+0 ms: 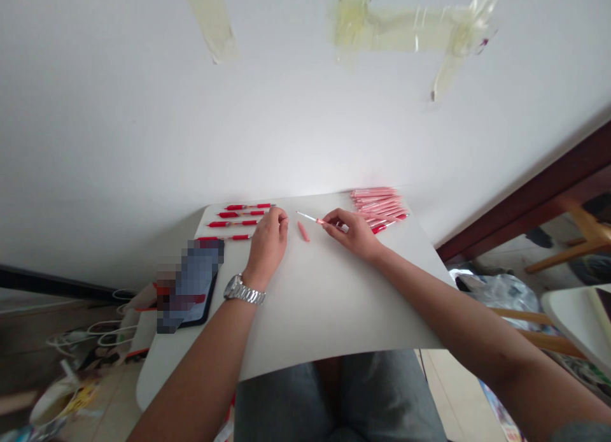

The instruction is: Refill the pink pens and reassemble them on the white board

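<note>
My right hand (pixel 352 233) pinches an opened pen (pixel 319 221) by its rear part, the thin refill sticking out toward the left. Between my hands, a pink pen barrel piece (pixel 303 232) lies loose on the white table (pixel 305 302). My left hand (pixel 270 238), wearing a wristwatch at the wrist, has its fingers curled and pressed together near the right ends of the red pens; what they hold, if anything, is too small to see. Several red pens (pixel 233 223) lie in spaced rows left of that hand.
A pile of pink pens or refills (pixel 379 203) lies at the table's back right, a red pen (pixel 382 227) beside it. A phone-like dark device (pixel 198 289), partly blurred, rests at the left edge. The wall (pixel 286 123) rises directly behind the table.
</note>
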Demonstrator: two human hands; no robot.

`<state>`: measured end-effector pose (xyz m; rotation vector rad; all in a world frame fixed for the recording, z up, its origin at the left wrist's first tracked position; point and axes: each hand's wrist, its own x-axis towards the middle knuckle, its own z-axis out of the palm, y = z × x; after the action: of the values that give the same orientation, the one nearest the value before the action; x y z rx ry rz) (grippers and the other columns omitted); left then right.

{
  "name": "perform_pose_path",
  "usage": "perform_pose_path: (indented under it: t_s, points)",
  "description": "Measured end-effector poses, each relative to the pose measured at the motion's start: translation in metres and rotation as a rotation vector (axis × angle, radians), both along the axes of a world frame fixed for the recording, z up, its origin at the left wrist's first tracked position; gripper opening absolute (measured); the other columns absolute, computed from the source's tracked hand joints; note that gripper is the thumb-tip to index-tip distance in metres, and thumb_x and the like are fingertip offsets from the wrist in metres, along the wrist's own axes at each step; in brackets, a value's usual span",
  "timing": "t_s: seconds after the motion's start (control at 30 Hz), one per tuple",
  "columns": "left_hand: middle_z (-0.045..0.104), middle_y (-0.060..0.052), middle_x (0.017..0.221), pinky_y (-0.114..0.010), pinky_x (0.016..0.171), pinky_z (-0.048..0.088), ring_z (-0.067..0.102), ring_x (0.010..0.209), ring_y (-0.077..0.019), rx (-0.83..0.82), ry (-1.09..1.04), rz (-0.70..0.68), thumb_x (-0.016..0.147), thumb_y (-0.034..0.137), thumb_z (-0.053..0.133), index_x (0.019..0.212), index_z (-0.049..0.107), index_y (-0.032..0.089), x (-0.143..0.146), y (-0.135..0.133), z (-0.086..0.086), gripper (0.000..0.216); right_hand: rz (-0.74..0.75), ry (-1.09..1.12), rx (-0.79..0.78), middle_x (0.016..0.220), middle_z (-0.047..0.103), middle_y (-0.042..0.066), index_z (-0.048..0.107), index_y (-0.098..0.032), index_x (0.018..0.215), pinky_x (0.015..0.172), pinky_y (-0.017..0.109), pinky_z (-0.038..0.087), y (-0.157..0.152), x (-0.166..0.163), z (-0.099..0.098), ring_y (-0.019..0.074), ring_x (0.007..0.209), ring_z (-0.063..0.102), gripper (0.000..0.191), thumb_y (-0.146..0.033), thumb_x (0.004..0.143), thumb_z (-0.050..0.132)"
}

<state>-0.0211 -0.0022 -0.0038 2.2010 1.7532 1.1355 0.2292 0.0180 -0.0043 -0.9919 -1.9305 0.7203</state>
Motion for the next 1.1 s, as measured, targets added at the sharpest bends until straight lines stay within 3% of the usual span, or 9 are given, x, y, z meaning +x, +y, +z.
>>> perform_pose_path:
  t_s: [0.17, 0.37, 0.53, 1.1]
  points:
    - [0.071, -0.01, 0.115, -0.041, 0.095, 0.05, 0.066, 0.104, -0.0263, 0.017, -0.186, -0.05, 0.107, 0.028, 0.047, 0.117, 0.063, 0.022, 0.004, 0.002, 0.0, 0.02, 0.006, -0.018, 0.01, 0.09, 0.075, 0.003, 0.073, -0.021, 0.103, 0.07, 0.028, 0.048, -0.001, 0.0, -0.001, 0.0153, 0.075, 0.061, 0.033, -0.053, 0.101, 0.065]
    - [0.072, -0.007, 0.104, -0.033, 0.088, 0.053, 0.068, 0.096, -0.0199, -0.061, -0.769, -0.098, 0.097, 0.044, 0.069, 0.103, 0.065, 0.022, 0.011, 0.006, -0.002, 0.024, 0.041, -0.023, -0.007, 0.093, 0.076, 0.004, 0.073, -0.021, 0.104, 0.069, 0.028, 0.048, 0.0, 0.0, -0.001, 0.0156, 0.076, 0.061, 0.029, -0.049, 0.1, 0.065]
    - [0.07, -0.005, 0.106, -0.029, 0.087, 0.053, 0.066, 0.092, -0.0142, -0.139, -1.077, -0.136, 0.089, 0.044, 0.08, 0.102, 0.068, 0.022, 0.017, 0.004, 0.002, 0.029, 0.053, -0.017, -0.01, 0.092, 0.076, 0.004, 0.073, -0.021, 0.103, 0.069, 0.027, 0.049, 0.002, -0.001, -0.003, 0.0152, 0.075, 0.062, 0.028, -0.048, 0.099, 0.066]
    - [0.071, -0.006, 0.107, -0.031, 0.089, 0.057, 0.068, 0.093, -0.0144, -0.213, -1.177, -0.181, 0.085, 0.041, 0.085, 0.102, 0.07, 0.021, 0.022, -0.001, 0.005, 0.03, 0.012, -0.032, 0.023, 0.089, 0.076, 0.004, 0.073, -0.021, 0.102, 0.07, 0.028, 0.05, 0.005, -0.003, -0.005, 0.0154, 0.074, 0.063, 0.03, -0.05, 0.1, 0.065]
